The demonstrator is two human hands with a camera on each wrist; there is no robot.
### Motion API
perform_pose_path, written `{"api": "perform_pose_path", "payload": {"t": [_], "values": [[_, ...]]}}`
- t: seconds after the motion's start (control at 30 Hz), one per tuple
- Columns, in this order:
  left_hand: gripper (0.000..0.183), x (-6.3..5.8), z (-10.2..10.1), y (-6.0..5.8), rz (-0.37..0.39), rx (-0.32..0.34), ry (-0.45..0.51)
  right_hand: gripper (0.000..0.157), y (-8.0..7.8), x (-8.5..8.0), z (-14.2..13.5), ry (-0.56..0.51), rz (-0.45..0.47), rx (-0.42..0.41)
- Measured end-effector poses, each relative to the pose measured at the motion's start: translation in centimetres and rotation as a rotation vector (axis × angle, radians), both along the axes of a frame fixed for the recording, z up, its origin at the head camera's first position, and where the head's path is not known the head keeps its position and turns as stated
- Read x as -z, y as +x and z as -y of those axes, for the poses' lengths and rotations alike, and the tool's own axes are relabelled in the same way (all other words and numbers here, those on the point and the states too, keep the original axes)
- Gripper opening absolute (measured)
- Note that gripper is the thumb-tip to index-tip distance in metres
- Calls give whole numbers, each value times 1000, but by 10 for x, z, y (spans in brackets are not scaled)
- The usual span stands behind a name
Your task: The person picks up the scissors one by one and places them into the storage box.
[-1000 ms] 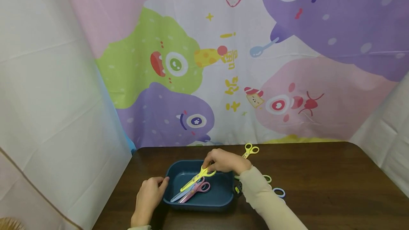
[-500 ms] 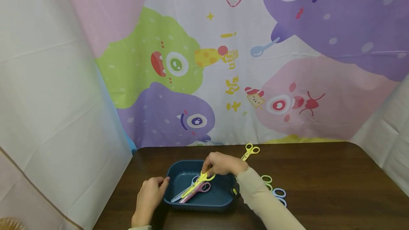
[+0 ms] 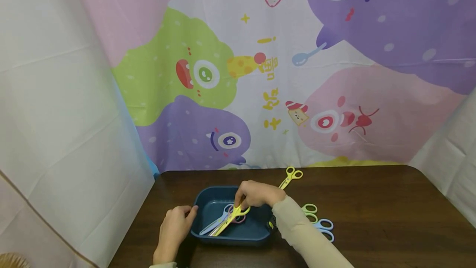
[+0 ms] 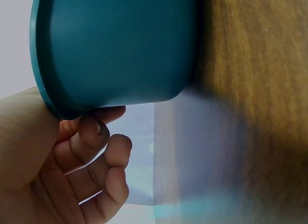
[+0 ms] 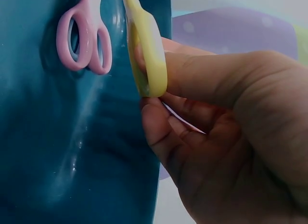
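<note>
A dark blue-green plastic bin (image 3: 230, 241) stands on the table. My left hand (image 3: 172, 226) grips its left rim, the thumb at the edge and the other fingers curled under the lip beside the outer wall in the left wrist view. My right hand (image 3: 256, 193) pinches one handle of the yellow scissors (image 5: 155, 55), blades pointing down and to the left inside the bin. Under them lie pink scissors (image 5: 84, 41), partly covered in the head view, and light blue scissors (image 3: 213, 226).
More yellow scissors (image 3: 285, 182) lie behind the bin to the right. Green-handled scissors (image 3: 311, 213) and blue-handled scissors (image 3: 322, 229) lie right of the bin, partly hidden by my right sleeve (image 3: 297, 226). A printed cartoon curtain (image 3: 267, 144) hangs behind the table (image 3: 375, 202).
My right hand has lowered the yellow scissors toward the bin floor, over the pink pair, with the blades swinging slightly right. My left hand stays on the rim.
</note>
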State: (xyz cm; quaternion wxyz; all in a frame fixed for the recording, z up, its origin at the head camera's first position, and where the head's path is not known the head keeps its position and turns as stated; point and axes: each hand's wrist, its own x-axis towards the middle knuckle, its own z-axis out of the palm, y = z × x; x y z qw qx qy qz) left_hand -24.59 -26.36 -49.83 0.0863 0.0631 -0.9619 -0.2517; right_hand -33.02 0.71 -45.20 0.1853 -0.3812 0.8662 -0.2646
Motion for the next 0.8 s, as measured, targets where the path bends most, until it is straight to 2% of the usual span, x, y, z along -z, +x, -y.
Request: {"api": "perform_pose_path", "payload": {"t": [0.4,0.8], "values": [[25,-1,0,1,-5,-2,0,13,3,2,1,38,-7,17],[25,0,0,0,-10,3,1,11,3,3,2,125,-23,50]]}}
